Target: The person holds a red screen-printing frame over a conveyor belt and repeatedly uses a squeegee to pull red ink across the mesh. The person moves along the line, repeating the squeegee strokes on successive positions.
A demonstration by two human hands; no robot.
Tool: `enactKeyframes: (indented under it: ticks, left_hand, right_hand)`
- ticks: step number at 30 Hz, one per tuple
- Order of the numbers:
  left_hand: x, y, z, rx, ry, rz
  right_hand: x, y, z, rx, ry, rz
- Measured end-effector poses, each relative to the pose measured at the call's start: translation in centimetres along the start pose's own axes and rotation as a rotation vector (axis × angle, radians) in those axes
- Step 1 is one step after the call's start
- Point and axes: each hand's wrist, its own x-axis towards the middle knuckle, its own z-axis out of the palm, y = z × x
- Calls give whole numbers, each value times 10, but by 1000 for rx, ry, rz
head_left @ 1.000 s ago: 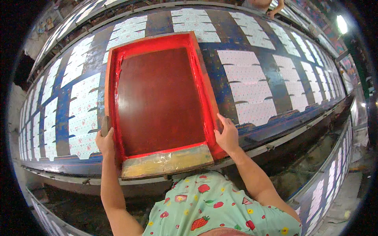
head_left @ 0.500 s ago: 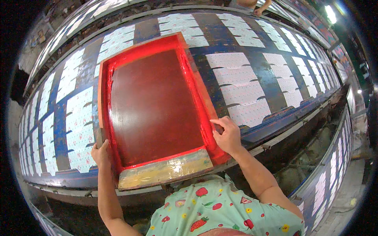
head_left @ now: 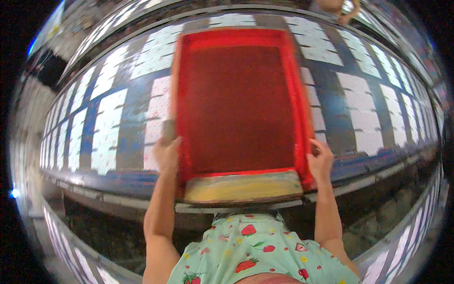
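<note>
A screen-printing frame [head_left: 243,188] with red ink smeared along its inner sides and a dark red mesh [head_left: 239,109] lies in front of me, over the long table. Its near bar is covered in yellowish tape. My left hand [head_left: 166,154] is closed on the frame's left side near the front, the fingers blurred by motion. Closed on the right side at about the same distance is my right hand [head_left: 321,158], thumb and fingers pinching the edge. Pale patterned sheets [head_left: 158,106] show partly from under the frame; whether it touches them I cannot tell.
Rows of pale printed sheets [head_left: 109,130] run along the blue-stained table [head_left: 341,116] on both sides. A metal rail [head_left: 113,201] follows its near edge. Another person's arm [head_left: 349,14] shows at the far right. Further tables with sheets stand beyond and behind me.
The frame has shifted right along the table, both hands still on its sides, and now sits straight in view rather than slanted. Sheets to its left have come into sight.
</note>
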Motion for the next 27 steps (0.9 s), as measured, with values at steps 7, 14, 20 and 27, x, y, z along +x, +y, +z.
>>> enactKeyframes:
  ticks: [7, 14, 20, 27]
  left_hand:
    - [-83, 18, 108, 48, 94, -1]
    - [-116, 23, 150, 88, 49, -13]
    - [-134, 36, 168, 142, 67, 22]
    - [-137, 32, 178, 174, 46, 37]
  right_hand:
    - [21, 117, -74, 27, -52, 118]
    - [34, 160, -118, -101, -100, 67]
    - [41, 185, -129, -47, -103, 86]
    - [38, 172, -141, -92, -162, 198]
